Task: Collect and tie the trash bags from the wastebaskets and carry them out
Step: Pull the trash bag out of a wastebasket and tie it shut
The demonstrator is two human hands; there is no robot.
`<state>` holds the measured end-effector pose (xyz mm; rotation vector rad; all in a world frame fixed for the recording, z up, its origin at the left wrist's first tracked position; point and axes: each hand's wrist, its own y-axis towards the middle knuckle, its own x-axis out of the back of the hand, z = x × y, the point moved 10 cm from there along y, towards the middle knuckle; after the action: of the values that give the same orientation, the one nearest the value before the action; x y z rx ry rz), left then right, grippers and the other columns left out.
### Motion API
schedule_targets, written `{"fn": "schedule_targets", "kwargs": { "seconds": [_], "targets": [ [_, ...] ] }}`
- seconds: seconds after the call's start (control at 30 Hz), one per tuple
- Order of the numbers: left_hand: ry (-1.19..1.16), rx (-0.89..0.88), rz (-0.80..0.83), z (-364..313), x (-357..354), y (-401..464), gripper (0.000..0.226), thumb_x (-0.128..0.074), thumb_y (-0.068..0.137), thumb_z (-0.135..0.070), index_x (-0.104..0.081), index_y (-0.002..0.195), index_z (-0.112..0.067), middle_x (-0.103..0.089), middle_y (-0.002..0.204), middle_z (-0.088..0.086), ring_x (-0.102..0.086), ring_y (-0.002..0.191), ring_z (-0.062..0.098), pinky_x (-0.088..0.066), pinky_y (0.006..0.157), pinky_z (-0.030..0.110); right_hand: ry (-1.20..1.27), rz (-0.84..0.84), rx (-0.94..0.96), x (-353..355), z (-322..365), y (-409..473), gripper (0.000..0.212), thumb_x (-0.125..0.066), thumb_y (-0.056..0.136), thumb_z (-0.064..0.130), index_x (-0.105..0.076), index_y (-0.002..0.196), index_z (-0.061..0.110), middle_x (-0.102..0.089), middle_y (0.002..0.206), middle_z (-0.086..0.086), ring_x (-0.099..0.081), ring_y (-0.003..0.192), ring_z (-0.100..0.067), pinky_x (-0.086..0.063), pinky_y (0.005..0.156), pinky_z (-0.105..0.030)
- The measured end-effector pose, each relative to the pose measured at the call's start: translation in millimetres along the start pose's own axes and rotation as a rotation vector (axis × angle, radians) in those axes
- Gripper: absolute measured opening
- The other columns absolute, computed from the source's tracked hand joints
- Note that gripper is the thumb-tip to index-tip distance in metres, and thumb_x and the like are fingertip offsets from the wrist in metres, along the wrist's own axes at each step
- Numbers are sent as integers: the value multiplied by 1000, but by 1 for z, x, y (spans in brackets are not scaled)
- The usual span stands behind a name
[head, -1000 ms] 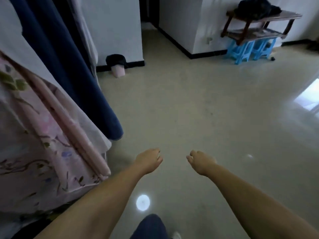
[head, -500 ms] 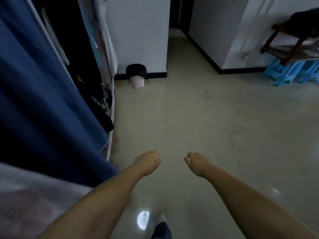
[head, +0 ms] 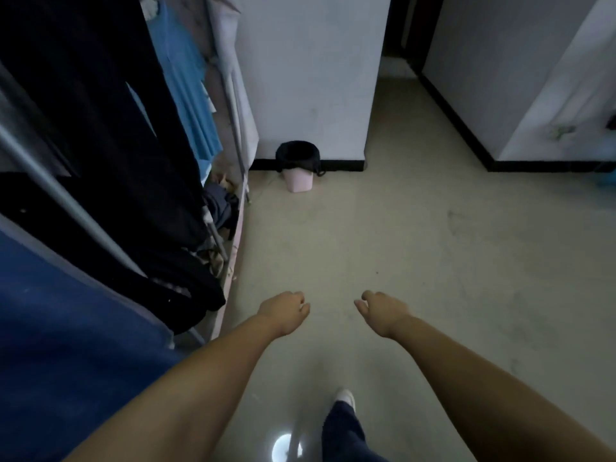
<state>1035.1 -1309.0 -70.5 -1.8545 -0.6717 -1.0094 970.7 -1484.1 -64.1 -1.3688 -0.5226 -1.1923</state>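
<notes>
Nothing collected yet: your left hand (head: 284, 311) & right hand (head: 383, 310) hang loosely curled, holding nothing. Pink wastebasket (head: 299, 180) w/ black trash bag (head: 297, 156) sits ahead against the wall, well apart; lifting, tying, carrying all remain

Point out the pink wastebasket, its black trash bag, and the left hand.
pink wastebasket (head: 300, 181), head view, bare front wall.
black trash bag (head: 297, 156), head view, folded-over rim.
left hand (head: 285, 310), head view, back of hand.

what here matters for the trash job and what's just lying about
For the job: pink wastebasket, black trash bag lining it, left hand, right hand, both empty.
Lying about: hanging clothes, clothes pile on the rack's base.
</notes>
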Motion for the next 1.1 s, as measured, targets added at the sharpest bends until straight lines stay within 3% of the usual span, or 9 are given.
{"fn": "schedule_targets", "kwargs": {
  "seconds": [0.43,0.9,1.1],
  "targets": [
    [-147,116,-8,23,128,243,40,-33,99,-38,-55,116,-9,-60,120,14,-58,106,30,-47,89,34,-97,78,125,133,11,268,49,-20,99,46,-44,128,14,-53,129,-13,-53,117,-32,-42,93,-41],
    [-117,90,4,87,297,550,37,-35,98,-37,-58,106,-10,-62,112,15,-57,104,31,-45,89,35,-3,61,45,269,38,573,45,-23,98,46,-47,123,17,-57,123,-11,-57,110,-29,-45,87,-38],
    [-175,130,31,103,323,662,37,-35,97,-36,-58,103,-8,-62,108,14,-58,100,30,-47,90,38,-89,123,155,304,47,685,36,-25,101,32,-44,127,15,-51,127,-11,-52,114,-31,-46,92,-40]
  ]
}}
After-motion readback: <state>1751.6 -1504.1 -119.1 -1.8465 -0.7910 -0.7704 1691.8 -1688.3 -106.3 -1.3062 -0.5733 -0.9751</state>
